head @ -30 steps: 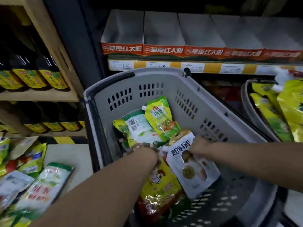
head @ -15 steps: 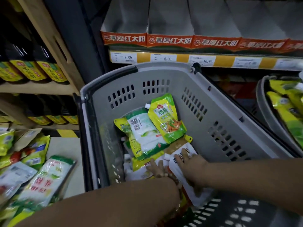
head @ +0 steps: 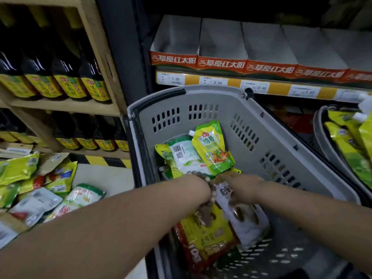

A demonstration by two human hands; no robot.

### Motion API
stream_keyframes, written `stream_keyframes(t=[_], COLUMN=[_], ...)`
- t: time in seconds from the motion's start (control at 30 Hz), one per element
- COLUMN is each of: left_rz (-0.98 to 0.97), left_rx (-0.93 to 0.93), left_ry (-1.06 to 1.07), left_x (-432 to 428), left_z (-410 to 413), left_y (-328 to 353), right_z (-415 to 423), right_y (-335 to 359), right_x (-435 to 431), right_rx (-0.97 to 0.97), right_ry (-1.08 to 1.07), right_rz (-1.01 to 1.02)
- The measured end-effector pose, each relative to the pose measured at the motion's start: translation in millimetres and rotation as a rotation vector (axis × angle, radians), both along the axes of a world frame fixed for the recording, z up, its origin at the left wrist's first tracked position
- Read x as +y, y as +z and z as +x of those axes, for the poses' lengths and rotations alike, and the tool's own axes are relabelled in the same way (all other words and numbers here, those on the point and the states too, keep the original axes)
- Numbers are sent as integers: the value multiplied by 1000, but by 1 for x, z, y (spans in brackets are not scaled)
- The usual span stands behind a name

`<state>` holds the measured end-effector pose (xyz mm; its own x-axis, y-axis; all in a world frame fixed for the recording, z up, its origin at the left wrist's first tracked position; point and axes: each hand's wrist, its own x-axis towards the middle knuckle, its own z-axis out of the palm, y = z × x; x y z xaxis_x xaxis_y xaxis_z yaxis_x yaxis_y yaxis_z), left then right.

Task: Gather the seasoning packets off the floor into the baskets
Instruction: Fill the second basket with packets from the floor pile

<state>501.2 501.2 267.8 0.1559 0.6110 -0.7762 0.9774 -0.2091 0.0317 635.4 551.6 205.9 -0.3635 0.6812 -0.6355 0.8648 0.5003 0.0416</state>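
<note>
Grip state first: both are down inside the grey basket (head: 261, 137), and motion blur eats the fingers, so I cannot tell for either one whether it is open or closed. On my feed the right grip (head: 246, 186) lies over the top end of the white packet (head: 247, 224), touching it; pinch or flat press, can't say. Just beside it the left grip (head: 205, 214) sits low over the yellow packet (head: 209, 236), beyond the bead bracelet (head: 210, 191).

Basket is the biggest thing in view, tilted with its mouth toward me. Several packets are inside, with a green spouted pouch (head: 213, 150) up near the far wall.

The relation the next move turns on, as I judge it: the floor pile (head: 40, 190) of uncollected packets lies left of the basket, outside its left wall and well apart from both grips. My left arm runs right alongside it, so the left grip is the nearer one; the right would have to cross the left arm and the rim. The pile overlaps at mixed angles. Its nearest piece, the white-and-green packet (head: 84, 198), has its long axis running near-left to far-right, aimed at the basket wall. Reaching it means lifting out over the rim, then back and left.

At far right the second basket (head: 320, 125) holds more yellow-green packets, apart from both grips.

White packet's long axis slants from under the right grip down toward me. Yellow packet lies partly under it, on roughly the same axis.
</note>
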Motion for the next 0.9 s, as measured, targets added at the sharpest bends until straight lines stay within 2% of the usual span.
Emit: stream_keyframes(t=[0.07, 0.17, 0.27, 0.37, 0.47, 0.57, 0.67, 0.8, 0.9], left_rz=[139, 561, 716, 815, 795, 755, 669, 571, 548], left_rx=[-96, -301, -422, -445, -381, -300, -251, -200, -177], left_ry=[57, 44, 197, 343, 486, 635, 799, 941, 1079], left_x=[-4, -11, -30, -69, -114, -156, -189, -219, -235], left_z=[-18, -61, -118, -188, -253, -310, -354, -395, -415], left_y=[23, 48, 54, 60, 47, 18, -19, -70, -108], right_z=[1, -12, -49, -112, -194, -283, -355, -408, -432], right_y=[22, 59, 98, 129, 140, 120, 70, -5, -59], right_x=[-6, -18, -38, -66, -90, -108, -120, -129, -130], right_rx=[87, 188, 361, 457, 460, 408, 323, 218, 213], right_ry=[-57, -114, -106, -24, 115, 239, 338, 409, 352], right_rz=[76, 167, 272, 314, 317, 258, 179, 85, -26])
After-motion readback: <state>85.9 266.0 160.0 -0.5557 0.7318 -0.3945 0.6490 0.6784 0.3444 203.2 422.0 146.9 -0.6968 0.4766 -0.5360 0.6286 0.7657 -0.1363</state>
